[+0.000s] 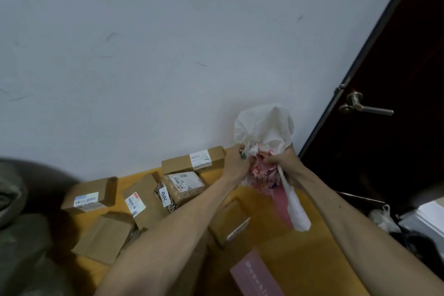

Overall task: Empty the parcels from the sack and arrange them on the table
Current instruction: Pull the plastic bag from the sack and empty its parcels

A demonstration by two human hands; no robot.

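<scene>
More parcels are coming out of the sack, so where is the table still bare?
The table is bare on its right side, between the sack's hanging strap, the pink box and the right edge. The left and middle are crowded with brown boxes, with only narrow gaps between them.

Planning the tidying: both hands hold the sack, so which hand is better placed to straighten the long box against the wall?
Probably the left hand: it is just beside that box, while the right hand grips the sack farther away.

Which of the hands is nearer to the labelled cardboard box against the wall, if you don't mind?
Left. The left hand grips the sack right beside the cardboard box; the right hand grips it farther off.
</scene>
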